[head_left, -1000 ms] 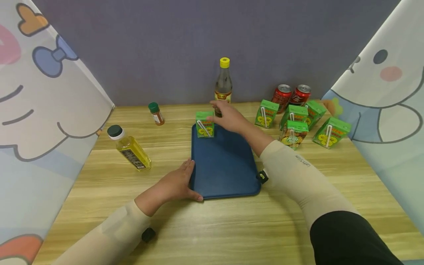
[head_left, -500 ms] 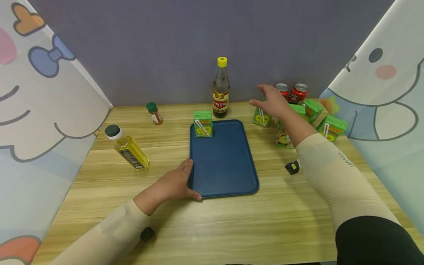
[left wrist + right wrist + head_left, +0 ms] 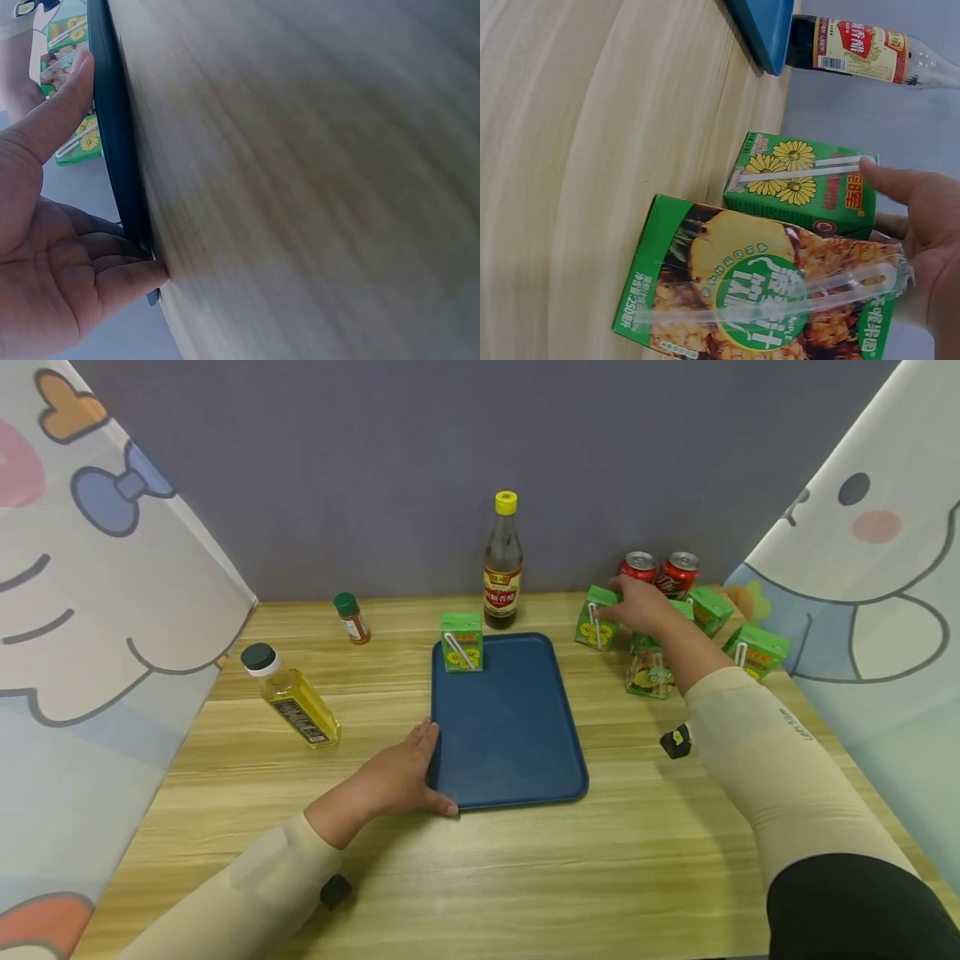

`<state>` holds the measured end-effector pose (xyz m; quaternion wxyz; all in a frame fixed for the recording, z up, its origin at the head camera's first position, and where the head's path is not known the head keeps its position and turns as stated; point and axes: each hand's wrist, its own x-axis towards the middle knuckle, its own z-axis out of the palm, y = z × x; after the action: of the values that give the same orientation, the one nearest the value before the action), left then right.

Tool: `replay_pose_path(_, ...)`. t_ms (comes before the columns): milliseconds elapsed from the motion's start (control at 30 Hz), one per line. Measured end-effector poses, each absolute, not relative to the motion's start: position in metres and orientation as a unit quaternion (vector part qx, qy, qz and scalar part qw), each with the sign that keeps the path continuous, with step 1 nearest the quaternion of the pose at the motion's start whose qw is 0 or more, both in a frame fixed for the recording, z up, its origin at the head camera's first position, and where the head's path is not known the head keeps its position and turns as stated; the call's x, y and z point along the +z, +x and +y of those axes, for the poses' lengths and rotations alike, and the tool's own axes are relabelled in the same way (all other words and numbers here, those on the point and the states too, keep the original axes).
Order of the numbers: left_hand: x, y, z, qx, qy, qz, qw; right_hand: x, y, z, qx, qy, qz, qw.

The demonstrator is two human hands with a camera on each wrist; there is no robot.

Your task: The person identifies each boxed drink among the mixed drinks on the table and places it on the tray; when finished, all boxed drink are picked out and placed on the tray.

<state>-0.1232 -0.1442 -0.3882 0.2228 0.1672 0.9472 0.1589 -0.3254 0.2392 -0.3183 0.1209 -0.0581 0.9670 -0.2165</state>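
Observation:
My left hand (image 3: 401, 772) rests at the near left corner of a dark blue tray (image 3: 510, 735), fingers along its left side and thumb at the near edge. In the left wrist view the fingers look fairly straight against the tray's rim (image 3: 116, 127). At the right, my right hand (image 3: 647, 608) pinches a green drink carton (image 3: 596, 625) with a flower print; the thumb lies on its front, the other fingers behind. A pineapple drink carton (image 3: 757, 285) stands in front of it. Another flower-print carton (image 3: 462, 643) stands upright at the tray's far left corner.
Behind the tray stands a vinegar bottle (image 3: 502, 564) with a yellow cap. Two red cans (image 3: 677, 575) and several more green cartons (image 3: 757, 652) are at the right. To the left are an oil bottle (image 3: 300, 706) and a small spice jar (image 3: 352, 618).
My right hand has moved right from beside the vinegar bottle and lowered onto a flower-print carton, which it now pinches. The left hand stays at the tray.

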Motion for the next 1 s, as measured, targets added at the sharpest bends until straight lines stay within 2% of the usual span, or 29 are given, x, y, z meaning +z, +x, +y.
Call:
replay_pose_path(400, -0.390, -0.123, -0.143, 0.161, 0.162, 0.948, 0.224, -0.324, -0.325, 0.237, -0.216, -0.065, 0.971, 0.080)
replay_pose_path(700, -0.389, -0.122, -0.143, 0.164, 0.159, 0.947, 0.225, -0.310, -0.317, 0.215, -0.238, -0.099, 0.964, 0.064)
replay_pose_path(1000, -0.389, -0.121, -0.143, 0.168, 0.161, 0.948, 0.219, -0.302, -0.306, 0.180, -0.263, -0.147, 0.950, 0.079)
